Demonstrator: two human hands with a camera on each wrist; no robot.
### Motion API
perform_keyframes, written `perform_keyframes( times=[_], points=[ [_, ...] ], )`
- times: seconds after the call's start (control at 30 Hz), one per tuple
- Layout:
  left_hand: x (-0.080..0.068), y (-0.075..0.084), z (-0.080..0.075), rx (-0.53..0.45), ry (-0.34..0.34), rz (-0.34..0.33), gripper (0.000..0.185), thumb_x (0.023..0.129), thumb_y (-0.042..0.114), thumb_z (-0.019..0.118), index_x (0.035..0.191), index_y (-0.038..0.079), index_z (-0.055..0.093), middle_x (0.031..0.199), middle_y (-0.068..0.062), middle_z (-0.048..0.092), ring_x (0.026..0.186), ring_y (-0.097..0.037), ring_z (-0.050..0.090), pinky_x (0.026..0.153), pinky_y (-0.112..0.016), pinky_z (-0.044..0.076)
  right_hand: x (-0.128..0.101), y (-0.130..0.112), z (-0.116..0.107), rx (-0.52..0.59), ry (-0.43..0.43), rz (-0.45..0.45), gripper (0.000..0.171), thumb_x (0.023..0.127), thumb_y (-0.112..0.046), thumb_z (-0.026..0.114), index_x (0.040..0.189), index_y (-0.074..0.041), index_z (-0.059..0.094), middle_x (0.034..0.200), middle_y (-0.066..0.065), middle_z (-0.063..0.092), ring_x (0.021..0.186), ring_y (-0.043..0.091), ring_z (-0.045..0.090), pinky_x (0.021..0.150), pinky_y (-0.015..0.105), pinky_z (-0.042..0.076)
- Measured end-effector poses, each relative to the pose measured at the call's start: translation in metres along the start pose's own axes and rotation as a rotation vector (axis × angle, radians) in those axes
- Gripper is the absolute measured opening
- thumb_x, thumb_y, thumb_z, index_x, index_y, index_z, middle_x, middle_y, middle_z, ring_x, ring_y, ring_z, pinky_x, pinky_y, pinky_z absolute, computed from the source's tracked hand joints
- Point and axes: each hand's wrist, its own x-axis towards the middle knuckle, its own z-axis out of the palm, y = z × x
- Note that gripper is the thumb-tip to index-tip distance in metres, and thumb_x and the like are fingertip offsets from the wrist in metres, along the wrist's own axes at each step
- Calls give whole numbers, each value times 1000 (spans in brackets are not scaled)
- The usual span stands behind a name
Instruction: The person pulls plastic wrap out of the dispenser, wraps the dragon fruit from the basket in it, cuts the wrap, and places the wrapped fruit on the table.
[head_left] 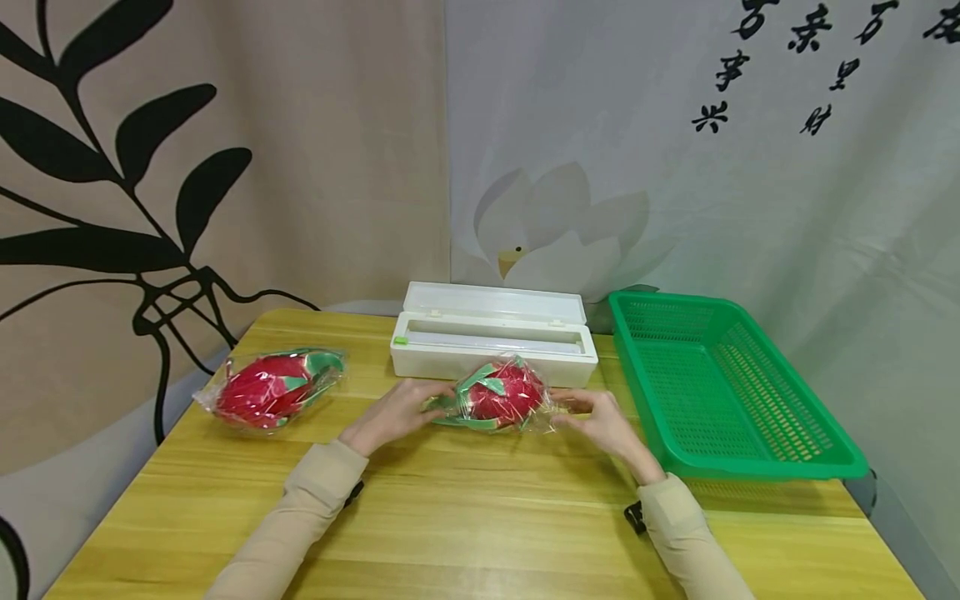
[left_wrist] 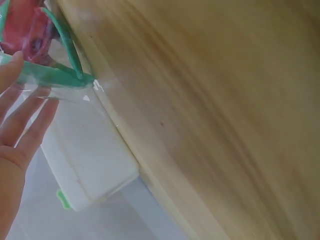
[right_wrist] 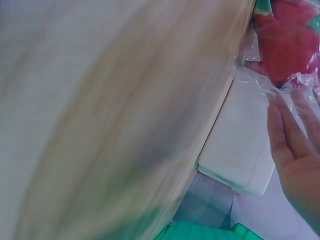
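Both hands, left hand (head_left: pixel 396 413) and right hand (head_left: pixel 600 421), flanking wrapped dragon fruit (head_left: pixel 502 393).

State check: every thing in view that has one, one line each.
Middle dragon fruit: in clear film, on the table, between both hands.
Left dragon fruit: film-wrapped, lying alone, untouched.
Film box: lid open, behind the middle fruit.
Basket: upright, nothing visible inside.
Left hand: fingers straight, touching the film at the fruit's left end.
Right hand: fingers straight, touching the film at its right end.
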Motion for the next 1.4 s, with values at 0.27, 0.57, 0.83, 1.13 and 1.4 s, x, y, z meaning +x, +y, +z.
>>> perform_keyframes(
  times=[0.27,0.57,0.83,1.13,1.4],
  points=[
    [2,-5,3,-43,28,16,9,81,7,72,89,8,74,113,-15,70,92,-19,71,74,-23,58,8,0,5,-13,72,-31,18,81,-1,70,98,3,73,99,21,72,86,31,71,69,20,57],
    [2,-6,-1,-102,36,16,10,82,3,70,90,6,75,98,-10,75,82,-14,71,70,-20,57,10,-3,5,-46,93,-1,9,81,-1,70,89,0,74,88,15,74,74,11,67,64,17,54],
    [0,-3,-7,-228,3,-49,11,85,3,66,89,8,75,94,-7,75,85,-15,71,75,-20,57,10,-11,-1,-1,86,-16,6,82,-4,70,84,-1,75,83,13,74,72,9,68,64,18,54],
    [-4,-3,-14,-386,-11,-185,11,88,2,63,93,6,71,91,-10,74,79,-16,69,72,-34,58,12,-20,-9,63,64,27,9,84,-4,68,86,3,72,80,18,73,65,2,63,62,32,58],
    [-5,-7,-12,-441,-51,-279,12,91,7,61,102,5,66,94,-12,74,78,-16,69,70,-32,59,10,-8,-6,188,14,109,13,88,0,62,95,11,66,86,27,70,64,3,66,62,28,58]
  ],
)
